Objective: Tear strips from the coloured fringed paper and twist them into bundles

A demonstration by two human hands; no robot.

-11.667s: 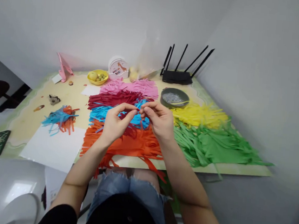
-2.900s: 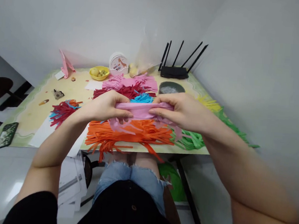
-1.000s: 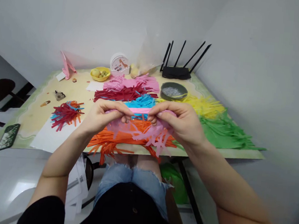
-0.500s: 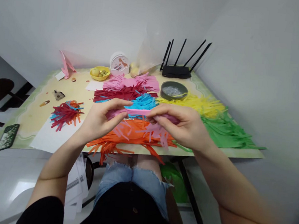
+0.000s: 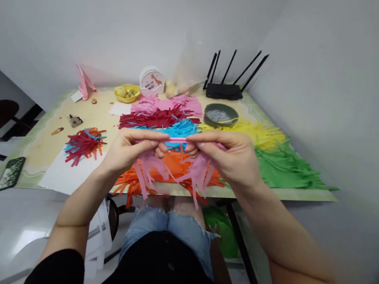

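My left hand (image 5: pixel 126 150) and my right hand (image 5: pixel 228 157) hold a pink fringed paper strip (image 5: pixel 173 169) between them above the table's front edge. Both hands pinch its folded top edge, fingertips nearly touching in the middle. The cut pink fringes hang down below the hands, over the orange fringed paper (image 5: pixel 174 160) on the table. Behind the hands lie blue (image 5: pixel 180 127), dark red (image 5: pixel 151 119) and pink (image 5: pixel 166 105) fringed paper piles.
Yellow (image 5: pixel 260 133) and green (image 5: pixel 290 169) fringed paper lie at the right. A grey bowl (image 5: pixel 220 114), a black router (image 5: pixel 226 91), a yellow fruit bowl (image 5: pixel 126 92) and a round white tin (image 5: pixel 151 81) stand at the back. A small mixed bundle (image 5: pixel 84 141), white paper (image 5: pixel 62 174) and a phone (image 5: pixel 10 173) lie left.
Both hands have turned the pink strip, so its fringes now hang straight down and lower than half a second ago. The hands stay close together at the same spot.
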